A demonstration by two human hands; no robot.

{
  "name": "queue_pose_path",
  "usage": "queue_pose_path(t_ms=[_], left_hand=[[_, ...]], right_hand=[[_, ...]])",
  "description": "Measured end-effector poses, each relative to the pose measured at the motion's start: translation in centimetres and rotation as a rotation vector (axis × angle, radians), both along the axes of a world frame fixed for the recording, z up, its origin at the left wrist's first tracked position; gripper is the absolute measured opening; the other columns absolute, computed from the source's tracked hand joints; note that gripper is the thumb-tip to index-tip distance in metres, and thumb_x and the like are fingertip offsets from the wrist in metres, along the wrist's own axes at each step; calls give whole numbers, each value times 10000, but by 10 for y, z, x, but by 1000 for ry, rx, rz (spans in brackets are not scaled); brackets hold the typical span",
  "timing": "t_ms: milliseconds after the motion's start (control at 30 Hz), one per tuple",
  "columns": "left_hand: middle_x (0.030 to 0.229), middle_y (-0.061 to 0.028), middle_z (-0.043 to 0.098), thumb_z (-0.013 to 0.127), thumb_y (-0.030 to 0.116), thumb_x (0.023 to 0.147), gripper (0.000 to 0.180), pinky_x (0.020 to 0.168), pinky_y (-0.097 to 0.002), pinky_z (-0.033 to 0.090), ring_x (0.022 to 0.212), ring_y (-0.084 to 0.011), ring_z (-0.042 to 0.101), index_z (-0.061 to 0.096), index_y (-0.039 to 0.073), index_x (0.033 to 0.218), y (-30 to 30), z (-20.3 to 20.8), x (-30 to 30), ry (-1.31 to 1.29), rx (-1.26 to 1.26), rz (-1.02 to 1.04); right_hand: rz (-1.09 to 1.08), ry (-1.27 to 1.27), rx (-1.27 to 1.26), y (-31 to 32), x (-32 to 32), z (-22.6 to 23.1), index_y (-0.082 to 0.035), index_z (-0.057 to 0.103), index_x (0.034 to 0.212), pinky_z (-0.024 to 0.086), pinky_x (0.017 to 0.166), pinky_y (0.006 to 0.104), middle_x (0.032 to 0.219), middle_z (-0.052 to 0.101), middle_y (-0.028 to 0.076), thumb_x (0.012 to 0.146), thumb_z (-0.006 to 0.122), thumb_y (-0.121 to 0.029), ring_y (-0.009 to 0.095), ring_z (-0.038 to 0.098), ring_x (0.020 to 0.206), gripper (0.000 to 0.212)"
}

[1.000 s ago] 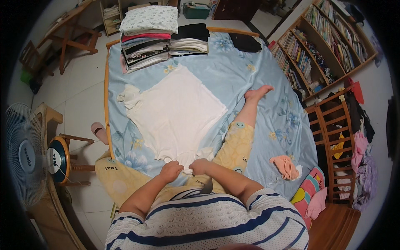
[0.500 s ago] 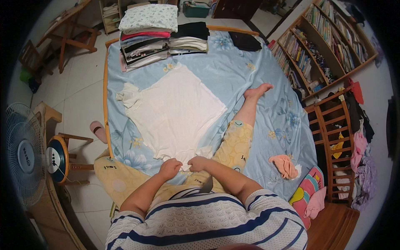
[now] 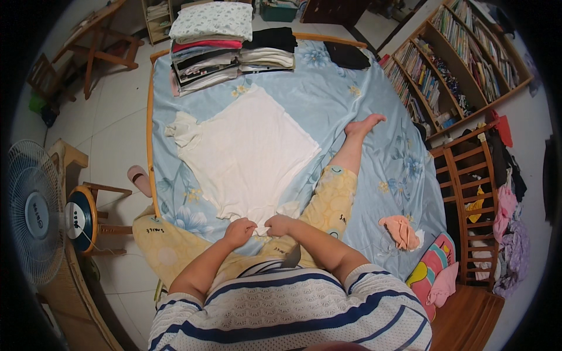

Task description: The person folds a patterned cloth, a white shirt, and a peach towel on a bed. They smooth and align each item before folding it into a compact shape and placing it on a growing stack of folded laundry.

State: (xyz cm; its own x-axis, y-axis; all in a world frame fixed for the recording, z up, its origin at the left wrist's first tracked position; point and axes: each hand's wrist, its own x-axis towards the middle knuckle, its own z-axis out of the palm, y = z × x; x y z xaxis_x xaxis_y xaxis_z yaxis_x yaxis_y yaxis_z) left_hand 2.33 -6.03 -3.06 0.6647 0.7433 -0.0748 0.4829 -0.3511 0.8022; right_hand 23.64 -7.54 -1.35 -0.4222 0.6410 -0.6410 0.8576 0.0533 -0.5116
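A white short-sleeved shirt [image 3: 249, 149] lies spread on the blue flowered bedsheet [image 3: 386, 169], its neck end toward me. One sleeve sticks out at the left; the near edge is bunched. My left hand [image 3: 239, 233] is closed, pinching the shirt's near edge. Close beside it, my right hand [image 3: 280, 226] also pinches that edge, with a small gap between the two hands. Some of the fingertips are hidden by the hands themselves. My legs in yellow trousers [image 3: 333, 199] flank the shirt.
Folded clothes [image 3: 205, 64] are stacked at the bed's far left, with a black pile [image 3: 269, 41] beside them. A peach cloth [image 3: 401, 233] lies to the right. A fan [image 3: 36, 213] and stool [image 3: 82, 219] stand left; a bookshelf [image 3: 451, 64] and wooden rack [image 3: 468, 181] stand right.
My hands have shifted up very slightly, still pinching the shirt's near edge. The view has tilted a little; the shirt lies much as before.
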Motion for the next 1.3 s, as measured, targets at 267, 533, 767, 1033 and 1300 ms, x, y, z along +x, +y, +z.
queue_pose_path(t_ms=[267, 533, 767, 1033, 1300], left_hand=[[760, -112, 578, 578, 193, 814, 129, 683, -404, 461, 789, -305, 576, 673, 108, 837, 0, -4, -1, -19, -12, 17], [757, -111, 576, 571, 185, 816, 131, 679, -400, 460, 782, -306, 575, 676, 114, 847, -1, 3, 0, -42, -3, 25], [794, -115, 598, 561, 191, 824, 149, 695, -389, 468, 789, -304, 584, 680, 112, 866, 2, 1, -2, -35, -65, 21], [801, -118, 603, 624, 197, 796, 170, 690, -370, 466, 791, -284, 591, 663, 94, 926, 8, 15, -3, -7, -87, -119], [802, -115, 595, 635, 194, 762, 164, 705, -415, 457, 812, -301, 583, 665, 149, 917, 2, 2, -8, 98, 9, -233]], right_hand=[[-11, 0, 7, 0, -1, 2, -100, 667, 945, 480, 786, 408, 926, 646, 191, 706, 588, -333, 350, 611, 894, 342], [-9, 32, 31, -1, 1, -1, -91, 664, 934, 479, 771, 408, 904, 645, 192, 698, 587, -321, 355, 608, 879, 338], [-5, -36, -40, 2, -4, 9, -104, 665, 988, 482, 800, 412, 973, 649, 174, 698, 585, -285, 340, 607, 934, 351], [28, -28, 3, -3, -6, 6, -133, 669, 957, 490, 774, 407, 942, 653, 164, 695, 579, -272, 325, 618, 908, 309], [291, -138, 242, -11, -21, 30, -121, 694, 860, 495, 743, 426, 903, 659, 156, 701, 564, -192, 317, 627, 887, 217]])
